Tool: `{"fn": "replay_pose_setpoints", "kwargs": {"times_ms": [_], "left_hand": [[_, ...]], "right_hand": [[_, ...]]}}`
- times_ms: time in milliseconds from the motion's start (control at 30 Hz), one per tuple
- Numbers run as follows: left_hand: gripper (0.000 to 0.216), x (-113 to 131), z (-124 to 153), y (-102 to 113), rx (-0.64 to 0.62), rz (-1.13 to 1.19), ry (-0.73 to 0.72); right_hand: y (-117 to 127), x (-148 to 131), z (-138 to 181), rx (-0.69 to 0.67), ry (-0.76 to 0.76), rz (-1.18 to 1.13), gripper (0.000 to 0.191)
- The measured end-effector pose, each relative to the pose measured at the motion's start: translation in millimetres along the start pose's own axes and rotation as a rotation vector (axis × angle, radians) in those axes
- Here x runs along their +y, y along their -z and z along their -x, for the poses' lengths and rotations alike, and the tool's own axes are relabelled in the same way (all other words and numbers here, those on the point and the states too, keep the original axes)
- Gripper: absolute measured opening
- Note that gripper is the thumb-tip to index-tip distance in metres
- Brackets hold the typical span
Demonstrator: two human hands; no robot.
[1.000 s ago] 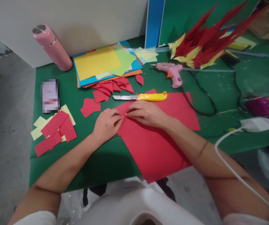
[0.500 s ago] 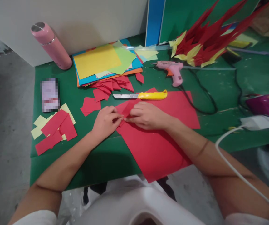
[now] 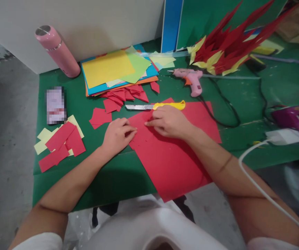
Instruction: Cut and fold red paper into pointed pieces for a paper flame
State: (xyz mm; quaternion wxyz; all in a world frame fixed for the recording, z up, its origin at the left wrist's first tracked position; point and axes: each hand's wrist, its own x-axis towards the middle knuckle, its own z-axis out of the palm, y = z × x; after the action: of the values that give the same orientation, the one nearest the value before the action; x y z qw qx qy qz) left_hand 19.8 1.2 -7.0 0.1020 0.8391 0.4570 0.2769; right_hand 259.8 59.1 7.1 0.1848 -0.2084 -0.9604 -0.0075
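Observation:
A large red paper sheet (image 3: pixel 172 156) lies on the green table cover (image 3: pixel 92 180) and hangs over its near edge. My left hand (image 3: pixel 117 134) pinches the sheet's left corner with closed fingers. My right hand (image 3: pixel 169 121) rests on the sheet's upper left part, fingers bent and pressed together on the paper. Its back touches the handle of a yellow utility knife (image 3: pixel 169 105), whose blade points left. Small red paper cut-outs (image 3: pixel 101 117) lie just left of my hands.
Behind are a stack of coloured paper (image 3: pixel 113 69), a pink glue gun (image 3: pixel 191 78) with a black cord, a pink bottle (image 3: pixel 58 52) and a red-and-yellow paper spike piece (image 3: pixel 227 48). Red and yellow strips (image 3: pixel 61 142) and a phone (image 3: pixel 56 106) lie left. A white cable (image 3: pixel 258 187) crosses my right arm.
My right hand slid up and right along the sheet to the yellow knife. The small folded flap between my fingers now lies flat. My left hand stayed at the corner.

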Motion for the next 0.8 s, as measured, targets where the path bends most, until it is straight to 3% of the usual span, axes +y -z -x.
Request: {"fn": "replay_pose_setpoints", "kwargs": {"times_ms": [233, 400, 500, 600, 800], "left_hand": [[0.02, 2.8, 0.3, -1.7, -0.003, 0.019, 0.036], [0.015, 5.2, -0.9, -0.2, 0.015, 0.085, 0.051], [0.009, 6.1, -2.3, 1.8, 0.044, 0.188, 0.082], [0.014, 6.3, -3.2, 2.5, 0.04, 0.243, 0.129], [0.027, 6.1, -3.4, 1.2, 0.041, 0.283, 0.184]], "right_hand": [[2.5, 14.0, 8.3, 0.032, -0.122, 0.09, 0.033], [-1.3, 1.7, 5.0, 0.158, -0.238, -0.072, 0.025], [-2.1, -10.1, 0.0, 0.208, -0.215, -0.125, 0.019], [-3.4, -19.4, -4.9, 0.222, -0.164, -0.18, 0.028], [-8.2, -22.3, -9.2, 0.11, -0.104, -0.35, 0.044]]}}
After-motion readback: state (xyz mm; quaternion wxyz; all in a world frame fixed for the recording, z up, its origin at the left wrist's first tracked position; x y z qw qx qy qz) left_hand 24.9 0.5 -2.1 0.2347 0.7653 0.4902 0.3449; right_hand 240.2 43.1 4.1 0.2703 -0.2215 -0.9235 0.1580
